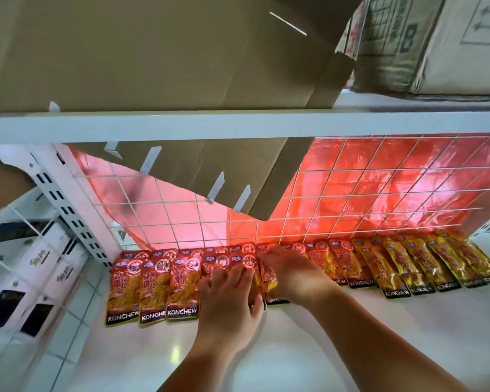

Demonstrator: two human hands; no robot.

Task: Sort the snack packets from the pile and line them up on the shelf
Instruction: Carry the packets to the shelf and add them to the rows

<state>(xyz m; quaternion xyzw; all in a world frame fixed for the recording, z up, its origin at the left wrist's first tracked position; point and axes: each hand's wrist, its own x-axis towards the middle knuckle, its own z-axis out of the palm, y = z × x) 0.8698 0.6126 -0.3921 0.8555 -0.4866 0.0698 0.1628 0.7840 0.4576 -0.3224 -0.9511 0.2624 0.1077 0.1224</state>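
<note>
Pressing down on red snack packets (153,284) mid-row with left hand (229,298) and right hand (292,275), fingers stretched flat, nothing clasped. Lined up overlapping along the back of the white shelf (294,349), against the wire grid (330,172), with yellow snack packets (425,264) at the right end. Overhead, cardboard boxes (153,52) on an upper shelf (181,125); red plastic (379,157) behind the grid.

left hand (229,297): palm down, fingers straight and slightly spread, pointing away from the body.
right hand (293,274): palm down, fingers stretched forward and leftward, close beside the left hand.
forearms (379,343): bare, both reaching forward and converging.
</note>
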